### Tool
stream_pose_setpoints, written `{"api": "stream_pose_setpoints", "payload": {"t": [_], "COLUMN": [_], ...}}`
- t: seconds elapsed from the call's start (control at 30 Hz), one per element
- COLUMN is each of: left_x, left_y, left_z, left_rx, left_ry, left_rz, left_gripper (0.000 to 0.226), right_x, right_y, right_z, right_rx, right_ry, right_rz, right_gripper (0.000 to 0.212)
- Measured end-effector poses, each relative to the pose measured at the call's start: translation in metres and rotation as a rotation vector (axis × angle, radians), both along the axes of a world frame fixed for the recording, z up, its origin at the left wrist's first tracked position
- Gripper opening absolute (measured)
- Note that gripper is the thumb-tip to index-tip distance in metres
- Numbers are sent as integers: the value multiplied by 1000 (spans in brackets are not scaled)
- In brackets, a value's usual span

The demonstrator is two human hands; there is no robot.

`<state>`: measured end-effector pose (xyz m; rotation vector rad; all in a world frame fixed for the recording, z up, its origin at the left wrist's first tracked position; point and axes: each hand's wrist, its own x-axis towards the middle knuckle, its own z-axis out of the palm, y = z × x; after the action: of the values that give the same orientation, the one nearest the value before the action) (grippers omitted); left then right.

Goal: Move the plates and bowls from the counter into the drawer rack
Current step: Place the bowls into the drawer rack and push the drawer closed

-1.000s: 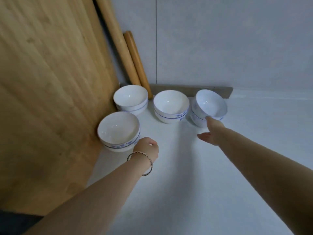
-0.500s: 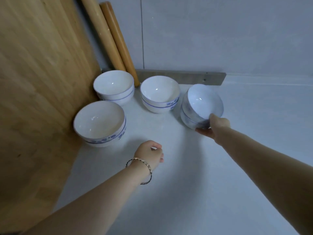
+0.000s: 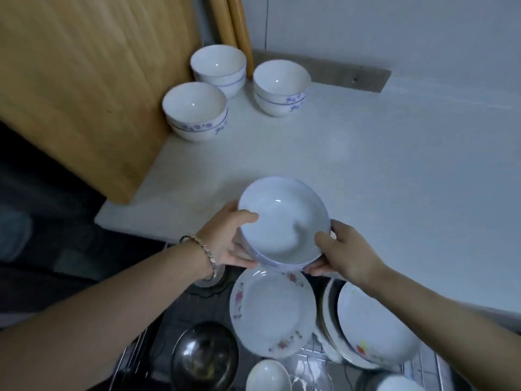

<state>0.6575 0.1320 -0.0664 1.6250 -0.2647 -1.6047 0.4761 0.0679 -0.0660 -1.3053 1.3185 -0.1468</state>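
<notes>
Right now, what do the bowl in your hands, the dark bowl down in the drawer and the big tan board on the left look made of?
The held bowl looks like glazed white ceramic or porcelain: smooth, with a sharp light glint. The dark bowl is probably stainless steel: grey, with mirror-like reflections. The board looks like wood or bamboo, matte, with visible grain.

We have wide bare counter (image 3: 380,170) right of and before bowl stacks (image 3: 194,111): free passage. Wooden board (image 3: 84,80) walls off left; rolling pins (image 3: 236,21) fill back corner. Drawer rack (image 3: 431,371) below crowded: steel bowl (image 3: 204,359) left, flowered plate (image 3: 272,311) middle, plate stack (image 3: 375,328) right, only narrow slot between plates. Held bowl (image 3: 283,224) hangs over rack's back edge.
</notes>
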Motion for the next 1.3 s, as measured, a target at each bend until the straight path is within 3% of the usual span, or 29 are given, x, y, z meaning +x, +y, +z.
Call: {"api": "stream_pose_setpoints", "payload": {"t": [0.17, 0.33, 0.57, 0.73, 0.9, 1.07, 1.3], "left_x": [-13, -7, 13, 25, 30, 25, 25], "left_y": [109, 172, 203, 212, 214, 217, 220], "left_z": [-17, -54, -151, -212, -234, -238, -242], "left_rx": [118, 303, 482, 521, 537, 482, 486], "left_ry": [-134, -204, -355, -460, -544, -691, -717], "left_rz": [74, 52, -210, -406, -500, -573, -618], "left_gripper": [61, 64, 54, 56, 56, 46, 48], "right_x": [-5, 15, 38, 48, 58, 59, 61], "right_y": [80, 147, 200, 213, 219, 223, 231], "right_z": [-7, -66, -161, -203, -222, -225, -233], "right_rx": [-48, 58, 204, 276, 302, 187, 117], "right_ry": [59, 163, 268, 337, 398, 538, 638], "right_rz": [317, 423, 347, 280, 230, 293, 307], "right_gripper": [29, 44, 46, 60, 63, 59, 53]}}
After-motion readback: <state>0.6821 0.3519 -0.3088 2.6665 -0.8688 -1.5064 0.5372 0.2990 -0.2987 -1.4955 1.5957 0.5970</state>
